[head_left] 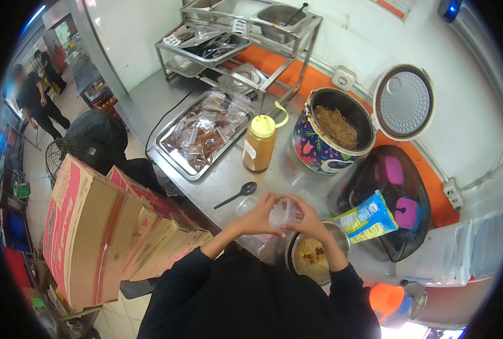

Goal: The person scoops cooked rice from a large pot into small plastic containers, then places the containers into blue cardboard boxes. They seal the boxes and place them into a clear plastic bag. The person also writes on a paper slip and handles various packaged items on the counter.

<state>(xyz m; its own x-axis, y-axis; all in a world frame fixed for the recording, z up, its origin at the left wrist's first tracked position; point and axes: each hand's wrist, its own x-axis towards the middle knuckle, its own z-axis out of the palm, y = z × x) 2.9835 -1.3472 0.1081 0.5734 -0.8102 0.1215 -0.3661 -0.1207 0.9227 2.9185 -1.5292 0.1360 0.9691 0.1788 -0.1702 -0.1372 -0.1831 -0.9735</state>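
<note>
Both hands meet just above the bowl (317, 255), a metal bowl of brownish food at the near edge of the surface (217, 181). Left hand (258, 217) and right hand (308, 220) grasp one clear plastic cup (282, 213) between them, fingers curled around its wall from 9 and 3 o'clock. The cup looks light, thin-walled and easily crushed; judged best held by the rim or low on the wall, with light pressure. A black spoon (237, 194) lies at 10 o'clock from the cup. At 12 o'clock stands a squeeze bottle (260, 142); at 1 o'clock an open rice cooker (333, 133). A tray (175, 158) of bagged food sits at 11 o'clock. Cardboard boxes (93, 226) stack at 9 o'clock. The room is a tiled food stall.
</note>
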